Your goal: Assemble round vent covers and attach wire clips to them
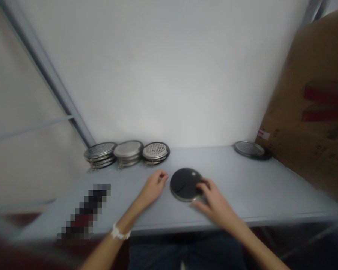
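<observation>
A round black disc point(184, 183) with a pale metal rim lies on the grey table in front of me. The curled fingers of my right hand point(214, 200) rest over its right edge, with the thumb at the near rim. Just left of the disc, apart from it, is my left hand point(153, 184), its thumb and fingertips pinched together. Anything in that pinch is too small and blurred to name. A white band point(120, 232) circles my left wrist.
Along the back left stand a stack of perforated metal discs point(100, 150), a second stack point(129, 152) and a third point(156, 151). Another perforated disc point(249, 149) lies at the back right, beside a large cardboard box point(312, 123). A pixelated patch covers something at the left.
</observation>
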`<move>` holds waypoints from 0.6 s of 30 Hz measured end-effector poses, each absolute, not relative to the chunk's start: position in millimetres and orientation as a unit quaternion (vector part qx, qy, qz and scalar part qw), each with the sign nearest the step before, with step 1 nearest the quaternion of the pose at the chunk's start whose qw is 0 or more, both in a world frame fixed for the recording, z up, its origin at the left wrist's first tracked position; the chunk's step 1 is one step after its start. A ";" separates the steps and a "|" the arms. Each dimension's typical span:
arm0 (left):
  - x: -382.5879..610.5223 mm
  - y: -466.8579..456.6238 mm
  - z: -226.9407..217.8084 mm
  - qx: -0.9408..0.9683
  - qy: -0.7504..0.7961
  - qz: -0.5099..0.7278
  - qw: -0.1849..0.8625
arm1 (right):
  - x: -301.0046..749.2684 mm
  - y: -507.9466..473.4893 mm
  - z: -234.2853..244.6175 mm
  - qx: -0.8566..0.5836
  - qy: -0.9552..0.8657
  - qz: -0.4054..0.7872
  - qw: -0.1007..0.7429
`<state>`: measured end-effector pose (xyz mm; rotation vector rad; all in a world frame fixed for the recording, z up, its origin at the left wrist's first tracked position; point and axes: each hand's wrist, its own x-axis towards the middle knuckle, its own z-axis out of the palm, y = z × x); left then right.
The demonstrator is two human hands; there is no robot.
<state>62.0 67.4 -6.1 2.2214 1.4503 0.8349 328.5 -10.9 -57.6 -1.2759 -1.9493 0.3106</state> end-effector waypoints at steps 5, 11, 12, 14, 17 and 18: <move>94.5 30.2 -0.4 0.790 0.449 0.308 0.282 | 330.5 -10.2 -62.4 -0.518 -0.732 0.128 0.423; 97.6 13.7 0.7 0.769 0.451 0.321 0.320 | 332.8 -8.5 -65.6 -0.496 -0.762 0.135 0.394; 95.7 13.7 1.0 0.762 0.450 0.323 0.335 | 333.0 -8.3 -66.1 -0.496 -0.761 0.127 0.399; 92.7 13.5 1.4 0.748 0.450 0.323 0.366 | 333.4 -9.2 -65.3 -0.495 -0.754 0.106 0.417; 92.7 10.0 0.9 0.743 0.442 0.318 0.390 | 333.1 -14.6 -58.2 -0.480 -0.759 0.087 0.431; 93.9 8.3 0.4 0.749 0.439 0.313 0.385 | 332.7 -17.1 -54.9 -0.468 -0.768 0.085 0.428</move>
